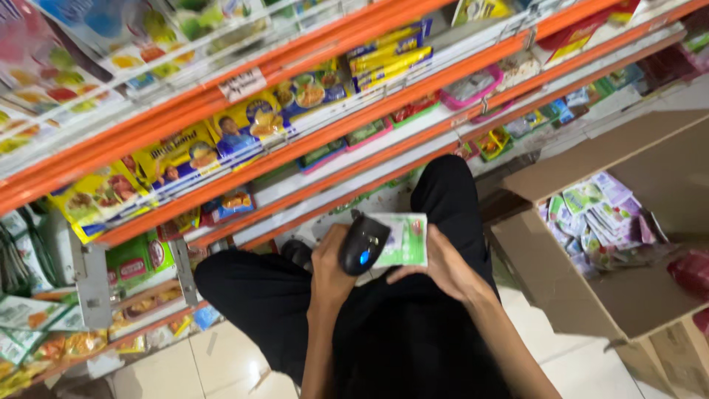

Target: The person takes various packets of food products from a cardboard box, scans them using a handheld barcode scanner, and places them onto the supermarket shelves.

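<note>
My left hand [330,264] grips a black handheld scanner [362,245] with a blue light on it. Its head points at a small green and white packet [402,239] that my right hand [440,262] holds by the lower edge, right beside the scanner. Both hands hover over my lap, and I am crouched in black trousers in front of an orange shelf unit [310,140].
The shelves [221,118] carry yellow, blue and green food packets. An open cardboard box [591,295] at my right holds several similar small packets [598,218]. A red bag [690,270] lies at the box's right side. Pale floor tiles [221,369] show below.
</note>
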